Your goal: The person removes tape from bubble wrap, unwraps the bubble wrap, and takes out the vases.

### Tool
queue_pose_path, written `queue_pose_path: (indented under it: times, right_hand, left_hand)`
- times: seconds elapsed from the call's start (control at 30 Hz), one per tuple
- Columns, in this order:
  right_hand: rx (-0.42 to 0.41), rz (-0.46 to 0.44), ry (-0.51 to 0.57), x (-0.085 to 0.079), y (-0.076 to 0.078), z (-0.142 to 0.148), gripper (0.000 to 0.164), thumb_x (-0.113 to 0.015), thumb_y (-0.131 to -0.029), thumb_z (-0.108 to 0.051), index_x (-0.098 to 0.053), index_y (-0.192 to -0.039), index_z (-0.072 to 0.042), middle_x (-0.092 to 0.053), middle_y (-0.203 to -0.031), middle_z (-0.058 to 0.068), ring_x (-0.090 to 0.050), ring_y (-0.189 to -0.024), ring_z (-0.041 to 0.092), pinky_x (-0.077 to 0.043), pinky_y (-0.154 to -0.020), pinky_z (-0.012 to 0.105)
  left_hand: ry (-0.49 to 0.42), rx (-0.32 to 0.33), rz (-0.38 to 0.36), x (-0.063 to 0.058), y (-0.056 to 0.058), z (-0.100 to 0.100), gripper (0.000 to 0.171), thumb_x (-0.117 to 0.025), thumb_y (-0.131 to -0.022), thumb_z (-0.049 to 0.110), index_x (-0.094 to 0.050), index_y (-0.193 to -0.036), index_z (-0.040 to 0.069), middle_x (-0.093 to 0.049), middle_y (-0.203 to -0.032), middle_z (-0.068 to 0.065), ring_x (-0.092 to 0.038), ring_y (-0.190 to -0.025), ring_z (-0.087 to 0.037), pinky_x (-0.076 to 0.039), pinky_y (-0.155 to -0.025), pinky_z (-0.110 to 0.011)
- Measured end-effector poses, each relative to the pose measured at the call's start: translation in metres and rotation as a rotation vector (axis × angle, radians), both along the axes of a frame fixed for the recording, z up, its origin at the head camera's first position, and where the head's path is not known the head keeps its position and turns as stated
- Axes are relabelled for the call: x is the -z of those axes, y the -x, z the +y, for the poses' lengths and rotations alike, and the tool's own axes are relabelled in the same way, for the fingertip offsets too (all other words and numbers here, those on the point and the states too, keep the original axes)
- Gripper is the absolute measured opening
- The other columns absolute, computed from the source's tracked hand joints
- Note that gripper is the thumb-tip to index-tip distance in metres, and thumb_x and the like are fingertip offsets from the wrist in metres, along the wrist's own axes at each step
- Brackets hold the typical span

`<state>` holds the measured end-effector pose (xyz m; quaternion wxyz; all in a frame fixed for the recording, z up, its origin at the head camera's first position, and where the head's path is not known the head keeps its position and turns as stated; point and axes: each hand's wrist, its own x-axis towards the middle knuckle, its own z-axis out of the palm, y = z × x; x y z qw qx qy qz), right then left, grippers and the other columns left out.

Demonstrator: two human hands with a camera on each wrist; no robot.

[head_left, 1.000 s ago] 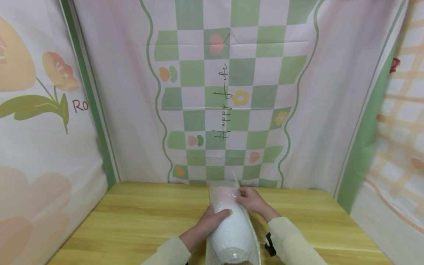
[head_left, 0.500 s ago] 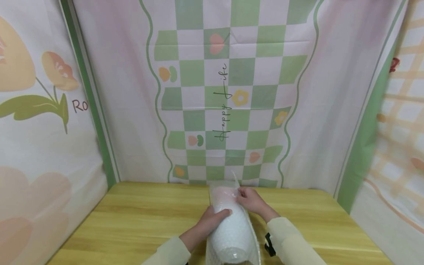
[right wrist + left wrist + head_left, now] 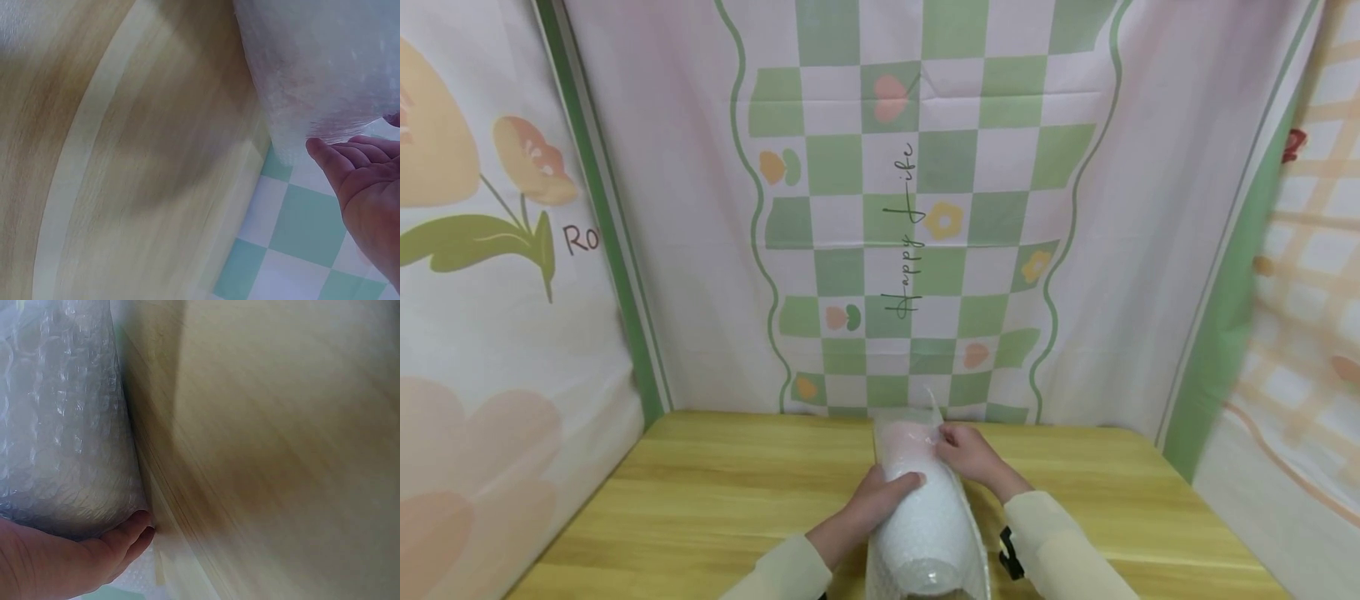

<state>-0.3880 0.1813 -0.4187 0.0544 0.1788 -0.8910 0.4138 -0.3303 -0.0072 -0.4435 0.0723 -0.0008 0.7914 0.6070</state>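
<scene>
"At the back?"
"A pale, creased cloth backdrop (image 3: 835,221), printed with green-and-white checks and sideways "Happy Life" lettering (image 3: 907,242)."
"And to either side?"
"At left, a white hanging (image 3: 490,342) with large peach flowers (image 3: 437,125); at right, orange-checked cloth (image 3: 1311,275)."
"Below?"
"A yellowish wood-grain table (image 3: 760,471), rounded at the far corners, softly shadowed."

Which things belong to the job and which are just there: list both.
In the job:
bubble wrap
object inside, kind unclear
left hand, gripping the bundle
right hand, pinching the wrap's edge

Just there:
table, underneath
patterned cloths, hanging around
</scene>
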Motion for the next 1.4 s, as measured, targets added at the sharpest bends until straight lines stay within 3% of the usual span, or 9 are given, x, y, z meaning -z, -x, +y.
queue_pose_path:
  times: [0.2, 0.3, 0.4, 0.57, 0.67, 0.8, 0.93, 1.13, 1.4]
  right_hand:
    - [-0.016, 0.023, -0.037, 0.000, 0.002, 0.001, 0.026, -0.054, -0.094, -0.004, -0.062, -0.112, 0.012, -0.061, -0.082, 0.012, -0.058, -0.079, 0.025, -0.052, -0.071, 0.039]
    - [-0.006, 0.010, -0.041, 0.001, 0.002, 0.001, 0.033, -0.052, -0.095, -0.004, -0.057, -0.121, 0.016, -0.064, -0.103, 0.025, -0.061, -0.100, 0.035, -0.052, -0.086, 0.045]
    - [0.004, -0.014, -0.033, 0.001, 0.001, 0.001, 0.040, -0.050, -0.097, -0.006, -0.049, -0.128, 0.020, -0.052, -0.129, 0.033, -0.047, -0.123, 0.043, -0.043, -0.100, 0.051]
    - [0.009, -0.022, -0.031, 0.001, 0.000, 0.002, 0.040, -0.049, -0.098, -0.006, -0.048, -0.128, 0.020, -0.051, -0.130, 0.034, -0.045, -0.125, 0.044, -0.042, -0.100, 0.052]
    - [0.032, -0.011, -0.033, 0.003, 0.001, 0.004, 0.027, -0.048, -0.099, -0.007, -0.062, -0.109, 0.013, -0.063, -0.100, 0.027, -0.061, -0.096, 0.037, -0.053, -0.081, 0.043]
    - [0.061, -0.013, 0.011, 0.007, 0.000, 0.010, 0.021, -0.049, -0.099, -0.005, -0.066, -0.095, 0.007, -0.058, -0.073, 0.009, -0.052, -0.064, 0.019, -0.047, -0.059, 0.031]
    - [0.069, -0.032, 0.054, 0.009, -0.002, 0.015, 0.026, -0.050, -0.097, -0.004, -0.063, -0.115, 0.011, -0.067, -0.096, 0.014, -0.060, -0.078, 0.019, -0.053, -0.072, 0.035]
    - [0.109, -0.077, 0.078, 0.005, -0.003, 0.015, 0.033, -0.048, -0.098, -0.006, -0.057, -0.123, 0.014, -0.060, -0.118, 0.029, -0.061, -0.104, 0.034, -0.053, -0.087, 0.044]
    - [0.117, -0.117, 0.111, 0.003, -0.007, 0.020, 0.036, -0.045, -0.099, -0.007, -0.053, -0.128, 0.014, -0.057, -0.124, 0.030, -0.058, -0.111, 0.039, -0.051, -0.091, 0.046]
  left_hand:
    - [0.000, -0.002, 0.006, 0.000, -0.001, 0.000, 0.081, -0.070, -0.081, 0.048, -0.041, -0.134, -0.006, -0.057, -0.112, -0.016, -0.058, -0.103, -0.034, -0.051, -0.087, -0.055]
    - [-0.011, -0.001, 0.020, 0.001, -0.001, 0.000, 0.080, -0.070, -0.081, 0.047, -0.041, -0.132, -0.007, -0.057, -0.111, -0.016, -0.058, -0.103, -0.033, -0.050, -0.087, -0.054]
    - [-0.029, 0.002, 0.039, 0.002, -0.002, 0.000, 0.079, -0.071, -0.081, 0.045, -0.041, -0.131, -0.008, -0.057, -0.110, -0.016, -0.057, -0.103, -0.033, -0.050, -0.088, -0.054]
    - [-0.022, -0.002, 0.048, 0.003, -0.002, 0.001, 0.078, -0.070, -0.082, 0.045, -0.042, -0.130, -0.009, -0.057, -0.109, -0.016, -0.057, -0.102, -0.033, -0.050, -0.087, -0.054]
    - [-0.013, -0.007, 0.042, 0.003, -0.003, 0.000, 0.080, -0.070, -0.081, 0.046, -0.042, -0.131, -0.009, -0.057, -0.110, -0.016, -0.058, -0.102, -0.033, -0.051, -0.087, -0.054]
    - [-0.018, -0.006, 0.034, 0.004, -0.003, -0.001, 0.082, -0.070, -0.081, 0.047, -0.041, -0.133, -0.008, -0.057, -0.111, -0.017, -0.058, -0.102, -0.034, -0.051, -0.086, -0.054]
    - [-0.033, 0.005, 0.042, 0.004, -0.003, -0.002, 0.080, -0.071, -0.081, 0.047, -0.042, -0.132, -0.007, -0.058, -0.110, -0.015, -0.059, -0.100, -0.032, -0.052, -0.085, -0.053]
    - [-0.042, 0.008, 0.050, 0.003, -0.002, -0.002, 0.081, -0.071, -0.081, 0.048, -0.042, -0.134, -0.007, -0.058, -0.111, -0.015, -0.059, -0.101, -0.032, -0.051, -0.087, -0.053]
    - [-0.034, 0.002, 0.041, 0.003, -0.002, -0.002, 0.083, -0.071, -0.080, 0.048, -0.040, -0.135, -0.007, -0.058, -0.112, -0.016, -0.058, -0.102, -0.034, -0.051, -0.087, -0.054]
